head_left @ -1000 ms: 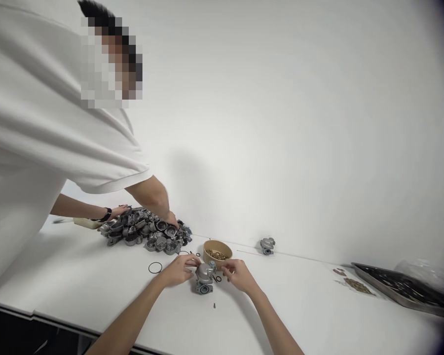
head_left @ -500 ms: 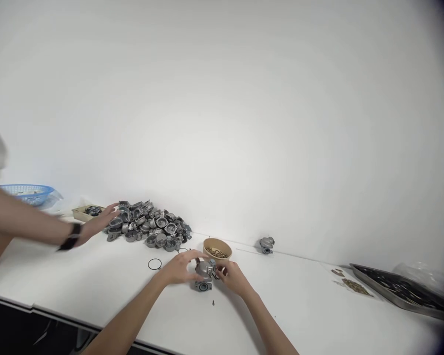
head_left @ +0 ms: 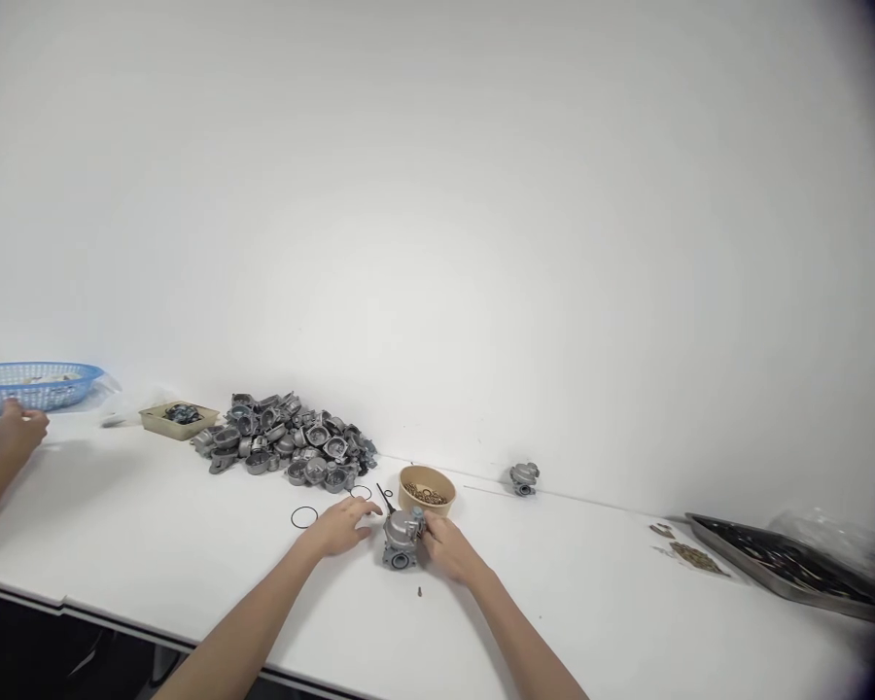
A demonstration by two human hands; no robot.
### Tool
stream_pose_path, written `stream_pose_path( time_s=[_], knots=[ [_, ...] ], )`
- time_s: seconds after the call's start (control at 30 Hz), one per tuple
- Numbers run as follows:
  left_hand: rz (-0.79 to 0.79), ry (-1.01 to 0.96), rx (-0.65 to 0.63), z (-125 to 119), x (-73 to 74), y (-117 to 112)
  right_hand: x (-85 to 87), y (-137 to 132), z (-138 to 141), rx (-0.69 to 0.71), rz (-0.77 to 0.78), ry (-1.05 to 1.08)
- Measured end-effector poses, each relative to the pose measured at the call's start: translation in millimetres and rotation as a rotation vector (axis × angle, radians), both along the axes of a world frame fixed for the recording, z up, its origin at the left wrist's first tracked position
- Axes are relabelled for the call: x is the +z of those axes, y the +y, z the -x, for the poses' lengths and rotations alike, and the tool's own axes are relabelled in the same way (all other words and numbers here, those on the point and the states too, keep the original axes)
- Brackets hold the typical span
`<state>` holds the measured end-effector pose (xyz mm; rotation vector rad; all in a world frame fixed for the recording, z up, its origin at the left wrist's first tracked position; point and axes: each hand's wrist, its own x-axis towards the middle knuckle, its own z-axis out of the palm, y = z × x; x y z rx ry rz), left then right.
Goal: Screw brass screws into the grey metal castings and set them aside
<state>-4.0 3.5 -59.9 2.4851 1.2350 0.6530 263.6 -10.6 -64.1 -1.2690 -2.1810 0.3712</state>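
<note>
A grey cast-metal carburetor [head_left: 401,533] stands on the white table in front of me. My right hand [head_left: 446,546] has its fingers closed around the right side of it; the fingertips are partly hidden. My left hand [head_left: 341,527] is just to the left of the carburetor, fingers apart and holding nothing. A thin dark rod [head_left: 384,498] sticks up at a slant behind the carburetor, near my left fingertips; its lower end is hidden. On the table just in front lies a small dark screw [head_left: 420,591].
Behind the carburetor stands a tan bowl [head_left: 427,488] of small brass-coloured parts. Two black rings, one a thin O-ring [head_left: 304,517], lie left, before a heap of metal housings [head_left: 292,442]. Another carburetor [head_left: 525,478] and a dark tray [head_left: 780,569] are right. A co-worker's hands [head_left: 16,433] are by a blue basket [head_left: 36,397].
My left hand has let go of the carburetor and moved slightly left. My right hand has closed in on its right side. The co-worker's arm has drawn back from the heap to the far left.
</note>
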Motion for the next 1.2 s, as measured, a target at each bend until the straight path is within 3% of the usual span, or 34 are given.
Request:
stream_pose_path(
  time_s=[0.17,0.3,0.4,0.53,0.67,0.73,0.9,1.0,1.2],
  knots=[
    [-0.154,0.057,-0.045,-15.6,-14.7,11.2,3.1,-2.2,3.5,0.042,-0.064,0.009],
    [-0.137,0.048,-0.068,-17.2,-19.3,14.5,4.8,-0.5,3.8,0.098,-0.047,0.058],
    [-0.043,-0.024,-0.088,-10.6,-12.6,8.2,0.6,3.2,-1.3,0.061,-0.072,0.012],
    [0.024,-0.225,-0.119,-6.6,12.8,-11.2,-4.6,4.5,-8.2,0.000,-0.158,0.022],
    [0.076,-0.333,-0.297,-21.3,30.6,-32.0,-1.2,-2.3,-6.9,0.126,-0.155,0.096],
    [0.073,-0.269,-0.371,-33.3,27.8,-38.1,0.6,-5.6,-4.4,0.158,-0.137,0.111],
    [0.093,-0.309,-0.327,-51.8,12.7,-39.0,-1.3,-7.5,1.4,0.117,-0.065,0.139],
    [0.155,-0.423,-0.370,-48.7,14.7,-34.5,-0.1,-8.7,6.5,0.089,-0.037,0.143],
    [0.455,-0.602,-0.474,-30.4,24.6,-21.3,9.1,-10.9,13.6,0.122,-0.035,0.150]
  ],
)
